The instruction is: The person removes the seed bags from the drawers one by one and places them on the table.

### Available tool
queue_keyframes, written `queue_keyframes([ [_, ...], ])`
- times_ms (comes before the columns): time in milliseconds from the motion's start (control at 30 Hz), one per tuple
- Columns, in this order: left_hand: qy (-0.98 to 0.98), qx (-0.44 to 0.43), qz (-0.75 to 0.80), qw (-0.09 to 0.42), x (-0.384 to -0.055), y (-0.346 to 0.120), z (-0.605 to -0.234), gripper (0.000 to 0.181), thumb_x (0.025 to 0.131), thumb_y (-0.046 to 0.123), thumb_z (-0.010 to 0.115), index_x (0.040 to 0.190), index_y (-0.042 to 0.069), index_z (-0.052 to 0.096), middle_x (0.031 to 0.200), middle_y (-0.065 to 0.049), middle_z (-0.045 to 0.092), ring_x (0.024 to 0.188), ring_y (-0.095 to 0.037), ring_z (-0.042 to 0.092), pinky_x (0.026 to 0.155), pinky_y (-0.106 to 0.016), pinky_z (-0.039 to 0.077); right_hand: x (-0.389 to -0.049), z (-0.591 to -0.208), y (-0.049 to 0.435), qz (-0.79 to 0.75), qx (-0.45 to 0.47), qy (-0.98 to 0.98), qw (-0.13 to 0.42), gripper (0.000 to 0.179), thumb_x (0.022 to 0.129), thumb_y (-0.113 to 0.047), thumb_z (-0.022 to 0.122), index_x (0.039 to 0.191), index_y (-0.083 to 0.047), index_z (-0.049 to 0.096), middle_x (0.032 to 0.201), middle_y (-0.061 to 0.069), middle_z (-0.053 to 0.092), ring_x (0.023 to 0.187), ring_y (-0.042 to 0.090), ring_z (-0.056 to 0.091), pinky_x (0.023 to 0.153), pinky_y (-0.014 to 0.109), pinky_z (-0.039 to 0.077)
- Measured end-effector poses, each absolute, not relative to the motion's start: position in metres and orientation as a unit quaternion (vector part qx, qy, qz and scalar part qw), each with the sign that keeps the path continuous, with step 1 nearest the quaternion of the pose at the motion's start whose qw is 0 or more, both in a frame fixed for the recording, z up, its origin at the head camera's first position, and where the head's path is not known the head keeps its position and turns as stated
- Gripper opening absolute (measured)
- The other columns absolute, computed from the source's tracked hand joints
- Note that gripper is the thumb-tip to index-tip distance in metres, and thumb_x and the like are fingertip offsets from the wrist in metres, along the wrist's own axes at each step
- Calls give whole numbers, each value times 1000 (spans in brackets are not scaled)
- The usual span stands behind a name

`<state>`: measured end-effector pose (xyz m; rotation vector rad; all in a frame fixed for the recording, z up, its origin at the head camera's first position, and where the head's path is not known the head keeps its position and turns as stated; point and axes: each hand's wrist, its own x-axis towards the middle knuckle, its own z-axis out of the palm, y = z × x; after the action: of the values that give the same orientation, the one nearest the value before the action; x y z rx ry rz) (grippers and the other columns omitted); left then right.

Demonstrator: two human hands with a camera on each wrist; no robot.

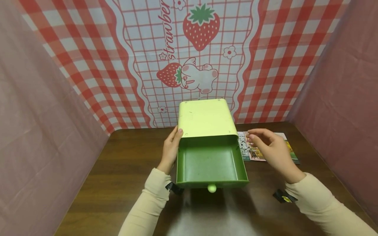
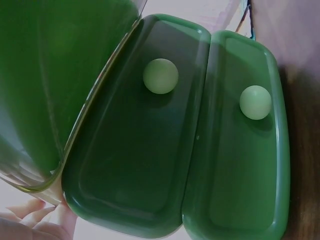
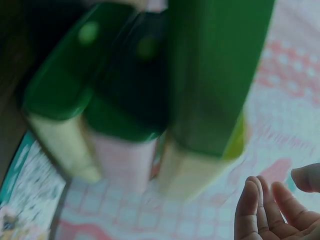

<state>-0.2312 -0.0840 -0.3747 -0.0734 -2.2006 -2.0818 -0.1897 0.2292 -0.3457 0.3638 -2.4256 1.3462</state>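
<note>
Green drawer [image 1: 209,165], left hand [image 1: 170,149] partly hidden

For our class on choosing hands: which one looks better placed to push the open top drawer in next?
Probably the right hand: it holds nothing and hovers near the open top drawer. The left hand touches the cabinet and could steady it.

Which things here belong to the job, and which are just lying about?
Apparently part of the job:
pale yellow-green, box-shaped cabinet, touched by the left fingers
open, green, plastic-looking top drawer with round, light green knob

Probably just lying about:
flat, colourful printed sheets on the brown table
</note>
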Motion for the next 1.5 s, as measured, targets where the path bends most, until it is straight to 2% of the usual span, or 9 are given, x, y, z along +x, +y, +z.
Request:
queue_keyframes([
  [133, -724, -24, -687, 57, -231, -85, -375, 57, 103, 38, 48, 152, 12, 36, 158, -10, 34, 147, -30, 30, 121, -48, 26, -170, -339, 211, 490, 167, -838, 171, 19, 96, -13, 62, 113, -6, 70, 100, -18, 69, 87, -4, 67, 68, 15, 56],
  [233, -722, -23, -689, 57, -231, -85, -375, 57, 103, 37, 49, 152, 11, 37, 158, -10, 34, 147, -30, 30, 121, -48, 25, -156, -338, 199, 495, 197, -830, 168, 15, 95, -7, 64, 108, -8, 71, 98, -9, 72, 84, 1, 67, 68, 17, 56],
  [367, -724, -24, -687, 57, -231, -85, -375, 58, 103, 38, 49, 152, 10, 36, 158, -11, 35, 146, -31, 30, 121, -48, 25, -139, -339, 187, 498, 243, -818, 151, 17, 93, -2, 63, 104, -12, 72, 96, -1, 73, 81, 6, 67, 66, 21, 56],
  [500, -724, -23, -687, 55, -231, -85, -375, 58, 103, 38, 49, 152, 11, 36, 158, -10, 35, 146, -31, 31, 121, -49, 25, -126, -344, 179, 501, 290, -805, 132, 23, 92, 3, 63, 104, -14, 71, 98, -7, 72, 84, 6, 67, 66, 22, 57],
  [733, -724, -22, -688, 50, -231, -85, -376, 58, 102, 39, 49, 152, 13, 36, 158, -10, 34, 147, -30, 30, 121, -48, 24, -108, -356, 169, 485, 347, -794, 119, 32, 90, 6, 64, 107, -20, 69, 100, -4, 71, 89, 7, 67, 69, 22, 57],
  [933, -722, -21, -690, 51, -232, -85, -376, 57, 103, 39, 49, 152, 12, 36, 158, -9, 35, 147, -30, 30, 121, -48, 24, -101, -369, 165, 488, 363, -787, 105, 31, 89, 5, 65, 106, -21, 70, 99, -9, 71, 87, 4, 66, 71, 21, 57],
  [1167, -725, -21, -687, 52, -232, -85, -376, 57, 102, 39, 49, 152, 13, 37, 157, -9, 36, 146, -30, 31, 121, -48, 25, -98, -390, 164, 511, 351, -781, 71, 28, 93, 1, 62, 107, -22, 71, 99, -7, 73, 87, 8, 69, 69, 25, 58],
  [1333, -728, -24, -682, 54, -231, -85, -376, 58, 103, 39, 49, 152, 12, 36, 157, -9, 35, 146, -30, 30, 121, -49, 26, -97, -405, 161, 528, 326, -784, 13, 20, 97, -6, 59, 108, -16, 72, 99, 0, 75, 87, 5, 69, 68, 26, 59],
  [1500, -727, -19, -684, 56, -231, -84, -375, 57, 102, 39, 49, 152, 12, 37, 158, -9, 35, 147, -29, 30, 121, -47, 25, -100, -418, 158, 573, 259, -769, -113, 25, 100, -17, 56, 115, -3, 70, 102, 12, 75, 89, 4, 70, 71, 30, 61],
])
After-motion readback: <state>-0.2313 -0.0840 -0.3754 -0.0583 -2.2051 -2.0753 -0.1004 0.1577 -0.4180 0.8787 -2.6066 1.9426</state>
